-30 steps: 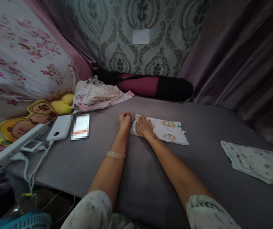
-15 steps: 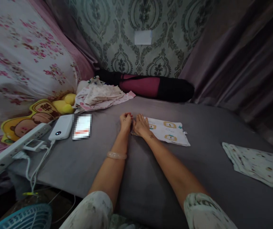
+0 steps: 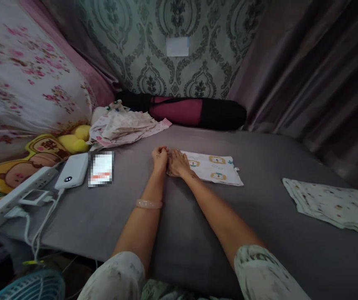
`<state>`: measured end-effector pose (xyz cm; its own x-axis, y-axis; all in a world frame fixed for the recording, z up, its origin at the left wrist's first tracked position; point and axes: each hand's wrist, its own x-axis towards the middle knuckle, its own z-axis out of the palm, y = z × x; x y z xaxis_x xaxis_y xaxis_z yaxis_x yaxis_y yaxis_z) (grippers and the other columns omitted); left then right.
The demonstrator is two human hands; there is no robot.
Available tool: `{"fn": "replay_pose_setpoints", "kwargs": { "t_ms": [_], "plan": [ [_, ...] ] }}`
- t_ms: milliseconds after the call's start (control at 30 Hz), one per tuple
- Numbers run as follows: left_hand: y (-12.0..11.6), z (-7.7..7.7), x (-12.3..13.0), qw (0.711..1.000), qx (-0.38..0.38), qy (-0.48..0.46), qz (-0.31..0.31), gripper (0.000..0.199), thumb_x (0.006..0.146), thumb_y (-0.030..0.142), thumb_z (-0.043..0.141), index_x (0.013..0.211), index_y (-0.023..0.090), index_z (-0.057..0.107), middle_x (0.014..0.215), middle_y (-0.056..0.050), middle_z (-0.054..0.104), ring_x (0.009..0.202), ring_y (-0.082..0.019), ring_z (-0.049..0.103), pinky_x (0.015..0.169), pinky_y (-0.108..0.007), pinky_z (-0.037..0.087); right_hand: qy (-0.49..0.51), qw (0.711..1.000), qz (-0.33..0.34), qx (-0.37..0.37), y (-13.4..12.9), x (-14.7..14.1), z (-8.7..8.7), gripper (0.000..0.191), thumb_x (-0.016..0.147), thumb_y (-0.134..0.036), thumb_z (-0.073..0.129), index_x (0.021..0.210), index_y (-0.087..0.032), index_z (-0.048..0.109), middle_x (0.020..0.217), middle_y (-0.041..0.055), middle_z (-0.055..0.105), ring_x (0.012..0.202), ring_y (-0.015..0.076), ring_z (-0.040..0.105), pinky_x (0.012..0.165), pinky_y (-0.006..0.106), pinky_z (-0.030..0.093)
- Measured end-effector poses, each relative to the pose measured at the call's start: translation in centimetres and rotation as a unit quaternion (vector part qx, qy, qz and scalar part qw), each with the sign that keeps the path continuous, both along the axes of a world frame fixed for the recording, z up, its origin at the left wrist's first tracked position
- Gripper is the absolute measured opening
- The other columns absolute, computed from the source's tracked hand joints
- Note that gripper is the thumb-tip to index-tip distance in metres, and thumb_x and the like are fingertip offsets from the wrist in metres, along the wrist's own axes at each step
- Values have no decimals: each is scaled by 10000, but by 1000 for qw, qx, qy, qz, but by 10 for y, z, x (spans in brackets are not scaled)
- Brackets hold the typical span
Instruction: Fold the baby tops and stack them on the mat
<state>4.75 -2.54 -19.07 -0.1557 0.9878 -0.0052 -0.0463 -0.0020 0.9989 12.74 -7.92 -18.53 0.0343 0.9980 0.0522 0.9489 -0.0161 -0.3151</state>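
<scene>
A folded white cloth (image 3: 210, 168) with tan patches and small green leaf prints lies flat on the grey bed sheet (image 3: 194, 233), a small tag at its right edge. Over its left end rests my right hand (image 3: 179, 163), palm down with fingers stretched out. Close beside it, at the cloth's left edge, my left hand (image 3: 160, 158) is closed with its fingers curled in. Whatever it may hold is hidden behind the fingers.
Another folded printed cloth (image 3: 331, 204) lies at right. Crumpled clothes (image 3: 122, 125) and a black-and-maroon roll (image 3: 179, 110) sit along the back. At left are a white power bank (image 3: 72, 171), a blurred phone-like object (image 3: 101, 168), a power strip (image 3: 19, 193) and a blue fan (image 3: 31, 287).
The whole scene has shifted a little to the left as my head turned. Both hands stay at the cloth's left end, with little visible change in their pose.
</scene>
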Motion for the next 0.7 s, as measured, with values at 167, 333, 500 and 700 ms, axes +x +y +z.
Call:
{"fn": "replay_pose_setpoints", "kwargs": {
  "t_ms": [167,333,500,700],
  "plan": [
    [2,-4,6,1000,7,24,-8,219,803,134,436,893,120,635,839,-96,678,745,-151,660,693,-262,519,5,999,-19,31,-14,27,7,568,991,-337,212,1471,-49,310,1549,149,284,1436,251,212,1161,464,136],
    [5,-10,10,997,21,64,-27,232,814,149,429,909,139,641,867,-101,691,781,-163,666,706,-268,517,-37,998,-21,36,-24,46,2,559,991,-340,219,1467,-71,334,1548,146,289,1435,260,211,1160,483,116],
    [4,-11,11,992,50,111,-41,218,819,156,433,891,170,639,874,-84,695,817,-168,665,755,-279,515,-38,999,-27,1,-23,44,-6,566,990,-355,213,1469,-84,343,1551,136,283,1438,258,206,1158,501,117],
    [-3,-7,13,986,79,129,-69,216,824,161,433,896,164,637,866,-86,689,797,-170,657,750,-275,505,-15,999,-26,-11,-23,44,-4,574,990,-368,213,1479,-88,321,1560,127,264,1445,246,186,1163,480,107]
  ]
}}
